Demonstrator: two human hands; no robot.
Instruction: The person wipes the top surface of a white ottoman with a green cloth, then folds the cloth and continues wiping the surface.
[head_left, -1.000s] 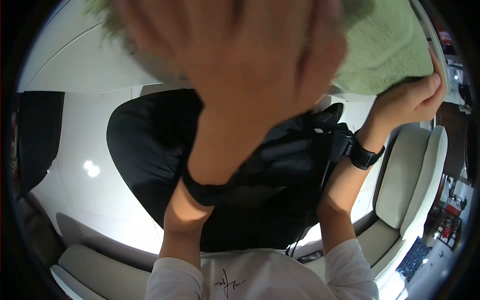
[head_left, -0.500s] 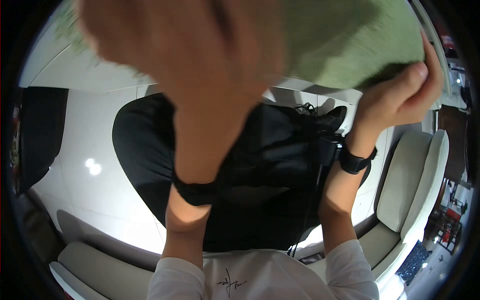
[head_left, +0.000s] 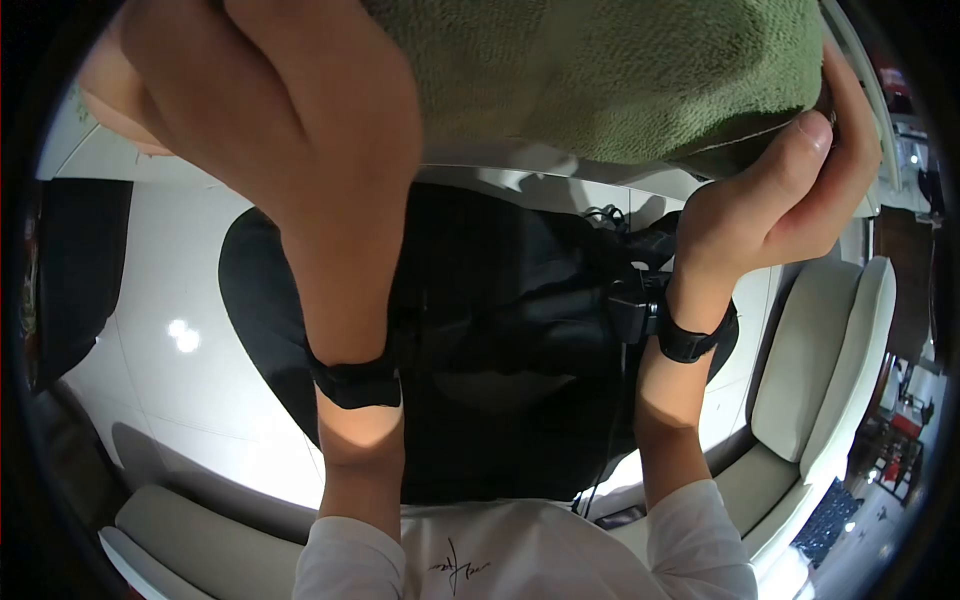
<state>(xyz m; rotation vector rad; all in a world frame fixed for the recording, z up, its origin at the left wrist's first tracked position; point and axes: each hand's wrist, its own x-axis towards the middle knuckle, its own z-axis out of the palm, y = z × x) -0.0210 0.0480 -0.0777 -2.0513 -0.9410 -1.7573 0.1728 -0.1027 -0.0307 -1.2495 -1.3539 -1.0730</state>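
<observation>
While the head view looks down, a green cloth point(head_left: 600, 80) fills the top middle, at the edge of a white table point(head_left: 100, 160). It has a fuzzy, bumpy top, so I think it is soft, light and floppy, not slippery, and not a thing that breaks. Its rim looks like the best place to hold it, and two hands would keep it from sagging. The right hand point(head_left: 770, 190) has the cloth's right edge, with the thumb in front and the fingers curled around the side, so only a small gap is left between them. The left hand point(head_left: 270, 110) is in front of the cloth's left part, with its back to us and its fingers bent. What those fingers touch is hidden, so I cannot tell if they grip it.
</observation>
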